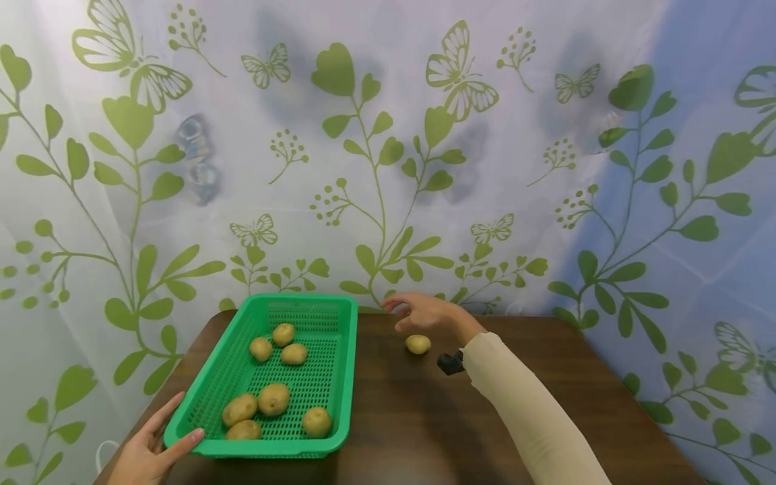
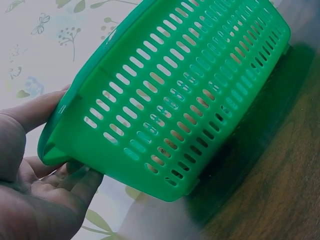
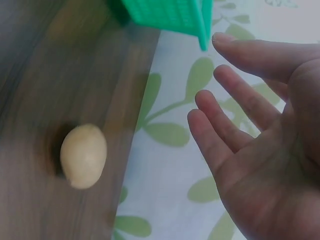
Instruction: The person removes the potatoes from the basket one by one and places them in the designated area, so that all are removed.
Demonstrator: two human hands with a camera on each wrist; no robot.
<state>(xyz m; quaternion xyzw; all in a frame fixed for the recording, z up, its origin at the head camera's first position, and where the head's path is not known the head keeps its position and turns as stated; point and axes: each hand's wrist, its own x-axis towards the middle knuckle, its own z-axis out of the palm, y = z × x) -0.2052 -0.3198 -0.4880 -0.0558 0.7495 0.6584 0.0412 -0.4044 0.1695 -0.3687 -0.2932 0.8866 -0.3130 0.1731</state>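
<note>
A green plastic basket (image 1: 350,377) with slotted walls stands on the left part of the table. Several potatoes (image 1: 274,399) lie inside it, some toward the far end and others near the front. My left hand (image 1: 145,444) grips the basket's near left corner, thumb over the rim and fingers beneath it, as the left wrist view also shows. Over the table's far side hovers my right hand (image 1: 424,315), fingers loosely extended and holding nothing. One potato (image 1: 417,344) rests on the table just below that hand; in the right wrist view this potato (image 3: 84,156) sits apart from the fingers.
The brown wooden table (image 1: 412,424) reaches back to a hanging curtain (image 1: 400,168) printed with green leaves and butterflies. A small black device (image 1: 450,363) is at the right wrist. A white cable (image 1: 104,450) shows at the lower left.
</note>
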